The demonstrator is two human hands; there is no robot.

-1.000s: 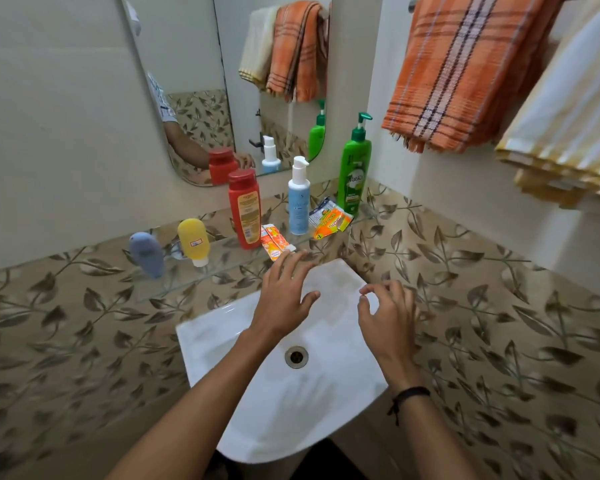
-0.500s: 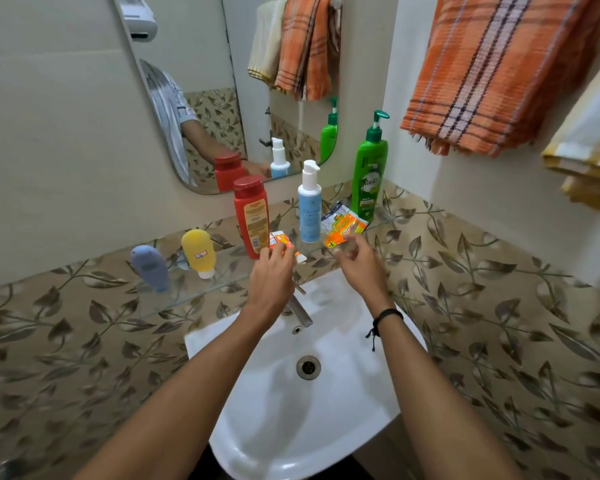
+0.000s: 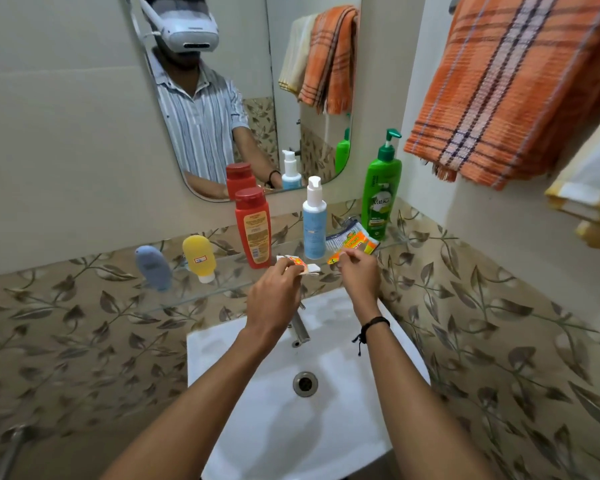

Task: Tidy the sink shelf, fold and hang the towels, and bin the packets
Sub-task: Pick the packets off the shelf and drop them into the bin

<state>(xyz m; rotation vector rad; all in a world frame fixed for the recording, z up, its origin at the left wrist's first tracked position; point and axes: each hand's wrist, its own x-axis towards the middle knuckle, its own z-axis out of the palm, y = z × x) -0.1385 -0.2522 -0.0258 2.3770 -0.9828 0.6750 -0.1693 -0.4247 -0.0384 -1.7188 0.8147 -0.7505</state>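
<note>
A crinkled orange-and-white packet [image 3: 300, 265] sits pinched in the left hand [image 3: 274, 299] at the glass shelf [image 3: 222, 275] edge. The right hand [image 3: 359, 271] grips glossy orange packets [image 3: 352, 244] just ahead. A red bottle [image 3: 253, 228] stands beyond the left hand; orange checked towel [image 3: 506, 84] hangs upper right.

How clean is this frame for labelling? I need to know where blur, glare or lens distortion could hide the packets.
Head view: wide-angle bending at the edges; the orange towel and floral tiles smear toward the right and bottom. Light is soft and even, no strong glare on the mirror. Centre is fairly sharp: left hand and right hand at the packets, slightly motion-blurred.
</note>
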